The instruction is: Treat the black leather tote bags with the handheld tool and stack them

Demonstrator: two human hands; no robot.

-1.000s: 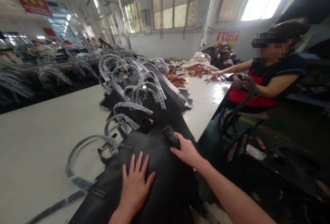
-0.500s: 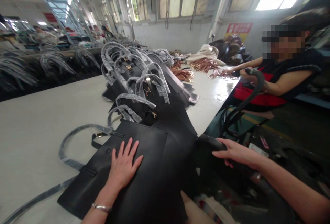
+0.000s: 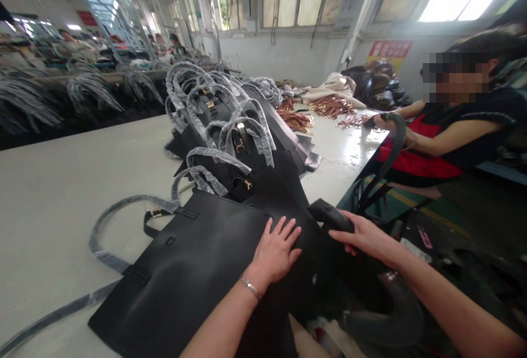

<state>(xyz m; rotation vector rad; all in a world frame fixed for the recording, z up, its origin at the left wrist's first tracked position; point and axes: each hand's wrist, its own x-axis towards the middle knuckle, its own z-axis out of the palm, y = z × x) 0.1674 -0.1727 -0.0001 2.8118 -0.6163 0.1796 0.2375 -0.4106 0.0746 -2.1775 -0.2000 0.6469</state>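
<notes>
Smooth black leather-like panel (image 3: 197,264) with soft sheen, glossy plastic-wrapped handle (image 3: 109,260), smooth pale tabletop (image 3: 53,193).

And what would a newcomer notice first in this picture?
Probably the wrapped handles looping over piled black bags at centre. Nearer, the left hand lies spread over a flat black panel; the right hand grips a dark tool to its right. A co-worker in red and black shows at right.

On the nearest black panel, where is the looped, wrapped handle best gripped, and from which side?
Probably at the outer bend of the wrapped handle, coming from the person's left: it curves out past the edge of the black panel over the table, and nothing lies across that bend.
</notes>
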